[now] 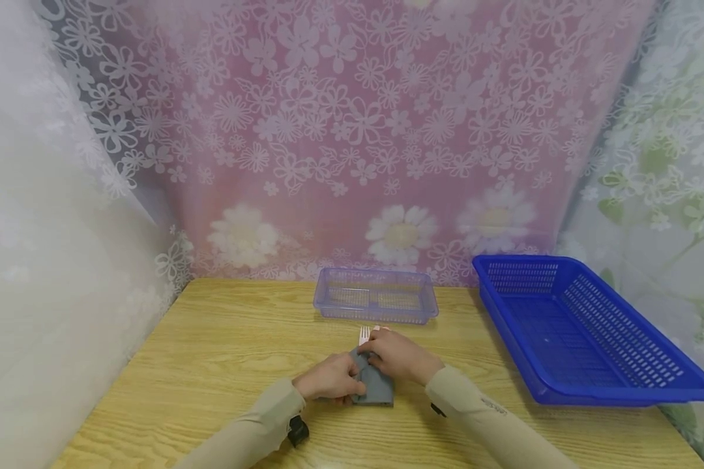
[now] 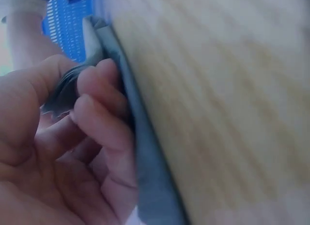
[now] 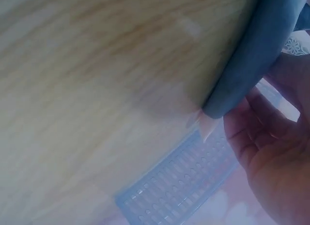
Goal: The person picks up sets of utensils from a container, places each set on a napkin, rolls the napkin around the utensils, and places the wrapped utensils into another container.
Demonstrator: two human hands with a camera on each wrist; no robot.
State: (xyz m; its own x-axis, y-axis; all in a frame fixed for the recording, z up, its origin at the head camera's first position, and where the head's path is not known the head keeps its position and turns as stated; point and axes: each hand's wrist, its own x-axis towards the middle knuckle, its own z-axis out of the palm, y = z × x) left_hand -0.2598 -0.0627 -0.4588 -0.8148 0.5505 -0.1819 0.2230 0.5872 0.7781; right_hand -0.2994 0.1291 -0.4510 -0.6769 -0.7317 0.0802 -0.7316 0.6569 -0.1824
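A grey cloth napkin (image 1: pixel 379 389) lies folded on the table at the front middle. Out of its far end stick the pale tines of a fork (image 1: pixel 364 335); the rest of the fork is hidden by cloth. My left hand (image 1: pixel 330 378) is at the napkin's left side, pinching a gathered fold of the cloth (image 2: pixel 65 92) between thumb and fingers, as the left wrist view shows. My right hand (image 1: pixel 403 355) reaches over the far end beside the tines. Its curled fingers hold the napkin's rolled edge (image 3: pixel 242 80) in the right wrist view.
A shallow clear purplish plastic basket (image 1: pixel 375 312) stands just beyond the hands. To the right is a large blue plastic basket (image 1: pixel 586 345) with slotted walls. Flowered curtains (image 1: pixel 358 130) hang along the back and sides of the wooden table (image 1: pixel 223 345).
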